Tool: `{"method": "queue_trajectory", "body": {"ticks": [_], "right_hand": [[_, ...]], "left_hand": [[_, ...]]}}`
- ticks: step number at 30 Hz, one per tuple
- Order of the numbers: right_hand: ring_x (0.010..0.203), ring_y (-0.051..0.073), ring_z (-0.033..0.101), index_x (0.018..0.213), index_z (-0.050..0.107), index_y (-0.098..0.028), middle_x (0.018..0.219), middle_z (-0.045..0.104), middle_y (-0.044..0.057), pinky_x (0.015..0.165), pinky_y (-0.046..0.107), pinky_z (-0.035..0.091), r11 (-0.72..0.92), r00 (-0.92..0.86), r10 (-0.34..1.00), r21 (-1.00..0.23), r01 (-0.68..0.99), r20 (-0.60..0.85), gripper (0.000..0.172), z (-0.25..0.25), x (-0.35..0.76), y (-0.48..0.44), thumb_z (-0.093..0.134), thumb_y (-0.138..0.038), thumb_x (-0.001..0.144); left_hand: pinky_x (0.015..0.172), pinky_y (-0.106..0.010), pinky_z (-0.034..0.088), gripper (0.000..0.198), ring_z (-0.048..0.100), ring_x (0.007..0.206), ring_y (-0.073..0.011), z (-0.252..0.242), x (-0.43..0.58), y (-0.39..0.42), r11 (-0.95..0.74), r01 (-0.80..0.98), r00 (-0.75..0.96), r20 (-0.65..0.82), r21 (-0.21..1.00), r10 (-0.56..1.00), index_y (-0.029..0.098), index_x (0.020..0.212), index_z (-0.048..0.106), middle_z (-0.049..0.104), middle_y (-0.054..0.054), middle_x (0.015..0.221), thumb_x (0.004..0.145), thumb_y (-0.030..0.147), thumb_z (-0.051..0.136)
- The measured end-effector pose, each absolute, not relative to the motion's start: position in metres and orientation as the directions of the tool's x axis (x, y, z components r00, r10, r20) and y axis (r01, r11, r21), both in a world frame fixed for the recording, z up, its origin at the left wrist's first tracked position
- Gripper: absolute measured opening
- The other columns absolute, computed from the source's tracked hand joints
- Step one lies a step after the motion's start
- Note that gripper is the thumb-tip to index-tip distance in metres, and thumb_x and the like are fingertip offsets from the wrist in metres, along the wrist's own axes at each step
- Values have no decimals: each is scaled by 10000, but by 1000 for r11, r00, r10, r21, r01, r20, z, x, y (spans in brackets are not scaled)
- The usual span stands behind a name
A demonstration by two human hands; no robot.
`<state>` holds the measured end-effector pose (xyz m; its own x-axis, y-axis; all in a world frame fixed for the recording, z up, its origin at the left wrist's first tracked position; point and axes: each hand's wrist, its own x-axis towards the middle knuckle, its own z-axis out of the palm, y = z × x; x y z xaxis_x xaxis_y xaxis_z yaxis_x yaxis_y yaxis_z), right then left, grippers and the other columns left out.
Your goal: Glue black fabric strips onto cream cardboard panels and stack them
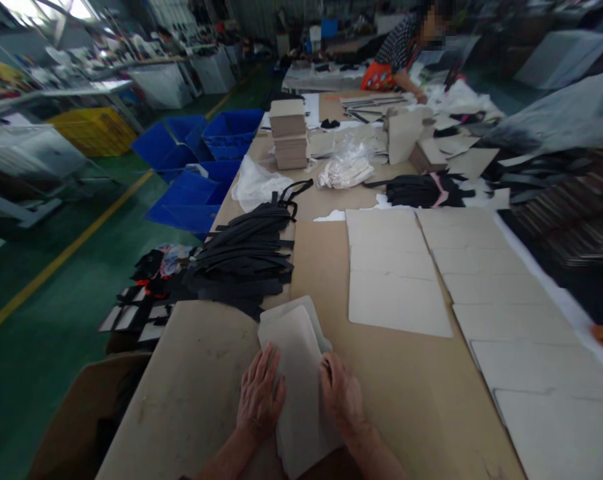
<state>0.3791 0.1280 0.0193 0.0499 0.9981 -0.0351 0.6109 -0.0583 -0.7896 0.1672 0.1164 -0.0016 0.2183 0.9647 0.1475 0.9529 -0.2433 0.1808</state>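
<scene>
Several light grey-beige boards (299, 393) lie slightly fanned at the table's near edge, between my two hands. My left hand (261, 393) rests on their left side with its fingers spread. At the right edge, my right hand (341, 393) has its fingers curled against the boards, gripping that edge. More flat boards (399, 293) overlap in a column to the right, and another long column of boards (521, 320) runs down the table's right side. A heap of black strips (246, 253) lies beyond my left hand.
Stacked boards (289, 137), a clear plastic bag (346, 163) and a black strip bundle (421, 190) stand farther up the table (321, 253). Blue bins (191, 200) are left of it. A person (401, 53) leans over the far end.
</scene>
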Motion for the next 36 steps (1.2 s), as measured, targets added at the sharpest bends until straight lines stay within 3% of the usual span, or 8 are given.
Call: {"method": "queue_trajectory", "body": {"ticks": [3, 7, 10, 16, 28, 33, 36], "right_hand": [[780, 180, 630, 916, 650, -202, 845, 682, 36, 709, 268, 461, -164, 24, 984, -841, 516, -178, 189, 29, 389, 142, 463, -223, 910], [739, 163, 648, 924, 708, -205, 793, 712, 2, 651, 240, 487, -178, -60, 969, -845, 505, -240, 261, 49, 460, 175, 458, -276, 898], [840, 202, 673, 1045, 731, -220, 922, 752, 23, 737, 294, 513, -174, -102, 956, -809, 561, -277, 337, 60, 539, 204, 454, -342, 897], [924, 254, 674, 941, 772, -248, 951, 766, 38, 896, 368, 468, -92, -157, 936, -649, 755, -315, 262, 43, 630, 258, 555, -269, 796], [1076, 211, 624, 1120, 691, -235, 1134, 715, 43, 953, 310, 431, 15, -167, 946, -475, 880, -278, 309, 15, 628, 269, 564, -195, 841], [1125, 274, 553, 1097, 666, -178, 1145, 662, 139, 999, 411, 384, 1, -84, 981, -430, 903, -173, 271, 28, 612, 256, 562, -158, 847], [1126, 288, 534, 1147, 626, -153, 1156, 626, 176, 1013, 453, 374, 9, -64, 993, -468, 884, -103, 278, 31, 573, 235, 492, -183, 906]], "left_hand": [[1042, -444, 392, 644, 371, 1387, -272, -5, 165, 120, -246, 955, 218, 172, 165, 961, 269, 1527, 196, 327, -80, 1562, 931, 291, 439], [1007, -458, 411, 651, 399, 1367, -288, -9, 164, 124, -251, 958, 225, 180, 136, 958, 288, 1533, 161, 331, -93, 1558, 940, 349, 424], [985, -461, 427, 655, 410, 1357, -296, -9, 164, 125, -271, 955, 245, 196, 119, 950, 299, 1533, 154, 334, -97, 1555, 938, 345, 424], [968, -456, 441, 647, 430, 1341, -293, -8, 163, 125, -278, 955, 253, 210, 99, 944, 292, 1536, 144, 363, -103, 1536, 940, 302, 397], [1007, -455, 420, 657, 391, 1368, -293, -10, 161, 125, -279, 951, 253, 187, 134, 949, 309, 1533, 145, 320, -92, 1558, 933, 292, 414], [1024, -462, 410, 659, 389, 1374, -289, -7, 163, 123, -264, 951, 236, 173, 160, 956, 304, 1526, 184, 333, -95, 1555, 924, 261, 449], [1051, -463, 396, 644, 361, 1395, -290, -3, 165, 121, -261, 949, 236, 148, 177, 960, 265, 1512, 246, 314, -106, 1564, 911, 244, 478]]}}
